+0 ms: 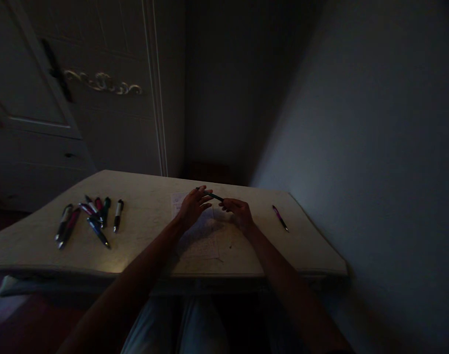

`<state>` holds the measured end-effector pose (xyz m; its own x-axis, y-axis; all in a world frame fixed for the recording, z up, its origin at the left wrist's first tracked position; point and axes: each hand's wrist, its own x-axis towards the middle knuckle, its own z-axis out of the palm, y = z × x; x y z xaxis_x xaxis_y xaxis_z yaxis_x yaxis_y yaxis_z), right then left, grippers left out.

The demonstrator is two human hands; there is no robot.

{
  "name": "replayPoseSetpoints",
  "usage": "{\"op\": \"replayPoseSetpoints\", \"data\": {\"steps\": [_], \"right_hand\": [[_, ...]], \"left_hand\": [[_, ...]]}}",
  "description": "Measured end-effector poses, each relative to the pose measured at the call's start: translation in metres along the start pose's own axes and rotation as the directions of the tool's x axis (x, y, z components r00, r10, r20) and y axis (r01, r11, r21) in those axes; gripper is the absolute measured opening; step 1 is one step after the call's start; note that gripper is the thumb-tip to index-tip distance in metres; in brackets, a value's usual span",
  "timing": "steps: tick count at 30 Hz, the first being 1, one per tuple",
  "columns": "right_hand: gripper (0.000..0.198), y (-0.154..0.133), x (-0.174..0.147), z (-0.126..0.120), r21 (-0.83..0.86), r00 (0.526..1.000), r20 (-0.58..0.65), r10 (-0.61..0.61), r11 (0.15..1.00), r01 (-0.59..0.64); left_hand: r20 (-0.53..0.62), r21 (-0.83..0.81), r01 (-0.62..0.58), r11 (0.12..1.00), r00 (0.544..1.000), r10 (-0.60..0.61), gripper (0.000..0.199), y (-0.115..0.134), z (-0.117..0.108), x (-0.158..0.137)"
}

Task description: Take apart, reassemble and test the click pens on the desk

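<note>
Over the paper, a dark teal pen (pixel 215 196) is held slanted between my two hands. My right hand (pixel 239 212) pinches the pen's right end with thumb and fingers. My left hand (pixel 193 206) is at the other end, its fingers stretched out and apart, the thumb clear of the pen. The fingers seem to touch the pen, and partly hide that end. Below lies a sheet of paper (pixel 200 246) with handwriting, partly covered by my left hand and in shadow.
Several pens (pixel 95 211) lie in a loose group on the table's left side. A purple and black pen (pixel 280 219) lies alone on the right. The pale table (pixel 143 255) meets a wall (pixel 357 147) on the right. A cabinet (pixel 110 123) stands behind it. The room is dim.
</note>
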<state>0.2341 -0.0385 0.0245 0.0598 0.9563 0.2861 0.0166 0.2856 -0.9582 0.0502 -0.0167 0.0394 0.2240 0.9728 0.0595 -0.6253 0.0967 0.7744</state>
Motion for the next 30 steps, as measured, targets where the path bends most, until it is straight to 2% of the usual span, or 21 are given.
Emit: {"op": "replayPoseSetpoints", "data": {"steps": [3,7,10,13,15,18,22,25,30], "right_hand": [[0.034,-0.0004,-0.0009,0.0008,0.016,1.0,-0.016,0.001,1.0,-0.001],[0.033,0.0019,-0.0019,-0.0003,0.004,1.0,0.0,-0.009,1.0,0.009],[0.035,0.0046,-0.0014,-0.0021,-0.022,1.0,-0.004,0.022,1.0,-0.022],[0.046,0.006,-0.0004,-0.0037,-0.002,0.997,-0.024,0.067,0.998,-0.067],[0.045,0.0057,0.0002,-0.0042,0.021,0.997,-0.03,0.068,0.998,-0.067],[0.036,0.0045,0.001,-0.0037,0.041,1.0,-0.025,0.01,0.999,-0.009],[0.028,0.0039,0.0017,-0.0015,0.059,0.999,-0.03,-0.011,0.998,0.012],[0.03,0.0043,0.0021,-0.0007,0.055,1.0,-0.023,-0.004,0.998,0.005],[0.036,0.0046,0.0016,-0.0007,0.033,0.998,0.029,0.058,0.998,-0.059]], "left_hand": [[-0.095,0.113,-0.125,0.986,0.986,0.136,0.045,-0.0034,-0.0014,0.0029],[-0.107,0.176,-0.188,0.966,0.972,0.209,0.045,-0.0073,-0.0049,0.0052],[-0.102,0.138,-0.189,0.972,0.974,0.203,0.051,-0.0059,-0.0049,0.0034],[-0.033,0.056,-0.16,0.986,0.986,0.162,0.066,-0.0025,-0.0029,0.0005],[0.011,-0.003,-0.138,0.99,0.99,0.138,0.071,-0.0012,-0.0022,-0.0003],[0.008,-0.005,-0.103,0.995,0.995,0.103,0.065,-0.0026,-0.0035,0.001],[-0.058,0.134,-0.08,0.988,0.994,0.088,0.049,-0.0069,-0.0067,0.0035],[-0.015,0.169,-0.09,0.981,0.995,0.094,0.043,-0.0075,-0.0059,0.0026],[0.068,0.125,-0.132,0.983,0.99,0.124,0.038,-0.0032,-0.0041,-0.0008]]}}
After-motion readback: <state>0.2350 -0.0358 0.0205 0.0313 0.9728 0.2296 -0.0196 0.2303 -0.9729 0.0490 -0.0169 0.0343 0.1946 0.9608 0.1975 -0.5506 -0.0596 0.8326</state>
